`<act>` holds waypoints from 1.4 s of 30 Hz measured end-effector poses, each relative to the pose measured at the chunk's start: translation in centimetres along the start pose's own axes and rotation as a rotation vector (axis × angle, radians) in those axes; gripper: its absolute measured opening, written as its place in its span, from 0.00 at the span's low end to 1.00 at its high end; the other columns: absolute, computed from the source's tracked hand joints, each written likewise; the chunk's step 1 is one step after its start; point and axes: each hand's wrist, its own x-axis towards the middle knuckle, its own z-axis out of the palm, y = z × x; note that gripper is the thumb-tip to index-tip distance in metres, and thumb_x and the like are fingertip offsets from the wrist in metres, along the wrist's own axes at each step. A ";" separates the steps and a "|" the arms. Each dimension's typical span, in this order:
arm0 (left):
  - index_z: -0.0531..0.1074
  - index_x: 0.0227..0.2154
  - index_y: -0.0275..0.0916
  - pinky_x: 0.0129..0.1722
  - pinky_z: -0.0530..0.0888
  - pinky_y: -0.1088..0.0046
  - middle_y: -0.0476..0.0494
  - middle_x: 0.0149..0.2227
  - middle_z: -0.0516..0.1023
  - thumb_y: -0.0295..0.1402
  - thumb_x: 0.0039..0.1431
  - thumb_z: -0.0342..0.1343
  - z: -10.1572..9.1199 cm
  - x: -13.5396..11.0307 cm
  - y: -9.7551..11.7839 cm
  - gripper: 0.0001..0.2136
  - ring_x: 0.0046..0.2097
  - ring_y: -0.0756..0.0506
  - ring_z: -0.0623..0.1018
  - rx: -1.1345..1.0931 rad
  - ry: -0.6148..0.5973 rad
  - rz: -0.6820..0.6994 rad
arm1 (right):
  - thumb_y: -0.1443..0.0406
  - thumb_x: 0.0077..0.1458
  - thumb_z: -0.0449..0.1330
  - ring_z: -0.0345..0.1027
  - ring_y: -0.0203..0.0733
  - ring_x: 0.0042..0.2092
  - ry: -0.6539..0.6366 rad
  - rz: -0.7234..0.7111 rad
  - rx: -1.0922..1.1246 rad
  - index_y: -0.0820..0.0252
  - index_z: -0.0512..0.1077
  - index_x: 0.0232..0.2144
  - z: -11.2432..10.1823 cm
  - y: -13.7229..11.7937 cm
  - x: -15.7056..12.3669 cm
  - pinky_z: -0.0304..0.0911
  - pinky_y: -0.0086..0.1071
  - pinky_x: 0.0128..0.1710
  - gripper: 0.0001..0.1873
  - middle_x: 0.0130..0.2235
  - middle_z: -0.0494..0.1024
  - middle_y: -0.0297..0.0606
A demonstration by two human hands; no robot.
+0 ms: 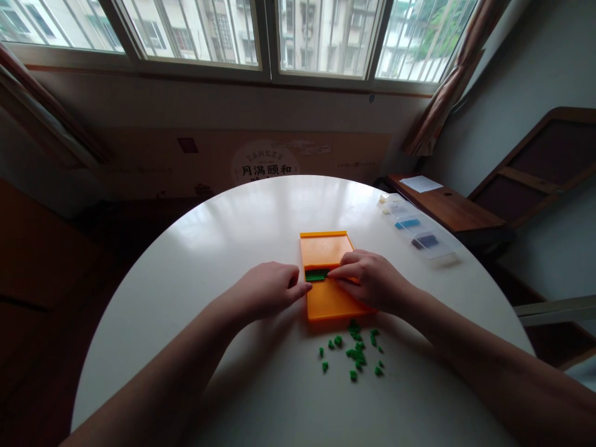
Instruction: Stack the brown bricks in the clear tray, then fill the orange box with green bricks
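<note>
An orange plastic tray lies on the table, crossed by a raised bar with a narrow slot. Small green blocks stand in a row in the slot's left part. My left hand is at the tray's left edge, fingers curled and thumb tip against the rim beside the row. From the right, my right hand reaches over the tray, fingertips pinched at the row's right end; whatever is between them is hidden. More loose green blocks are scattered in front of the tray.
The round white table carries a clear compartment box at the right back, with blue and dark pieces inside. Behind it, a wooden desk holds a white paper. Windows line the far wall.
</note>
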 end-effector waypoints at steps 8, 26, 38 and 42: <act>0.72 0.27 0.41 0.25 0.61 0.71 0.42 0.30 0.78 0.54 0.61 0.43 0.1 0.0 -0.1 0.23 0.29 0.44 0.74 -0.007 -0.006 0.009 | 0.68 0.55 0.60 0.67 0.40 0.37 -0.073 -0.055 -0.015 0.55 0.80 0.33 -1.4 0.2 -0.5 0.60 0.34 0.40 0.08 0.34 0.78 0.37; 0.71 0.27 0.41 0.24 0.61 0.70 0.43 0.31 0.78 0.53 0.60 0.43 0.0 0.3 0.0 0.22 0.30 0.45 0.74 -0.045 -0.039 -0.020 | 0.69 0.55 0.61 0.69 0.37 0.36 -0.169 -0.141 0.128 0.54 0.79 0.31 -4.5 -0.8 -1.4 0.61 0.31 0.37 0.07 0.34 0.77 0.35; 0.71 0.26 0.42 0.25 0.62 0.70 0.43 0.29 0.78 0.54 0.59 0.43 0.0 0.5 0.0 0.23 0.29 0.44 0.74 -0.034 -0.057 -0.040 | 0.72 0.49 0.61 0.65 0.33 0.29 -0.513 -0.195 0.144 0.53 0.76 0.24 -5.7 -3.5 -3.3 0.57 0.28 0.29 0.09 0.28 0.76 0.28; 0.71 0.26 0.42 0.25 0.62 0.70 0.42 0.29 0.78 0.54 0.59 0.43 0.0 0.5 0.0 0.23 0.29 0.44 0.74 -0.031 -0.051 -0.034 | 0.71 0.49 0.63 0.66 0.33 0.29 -0.516 -0.196 0.116 0.53 0.76 0.23 -5.5 -3.6 -3.2 0.57 0.29 0.29 0.08 0.28 0.77 0.28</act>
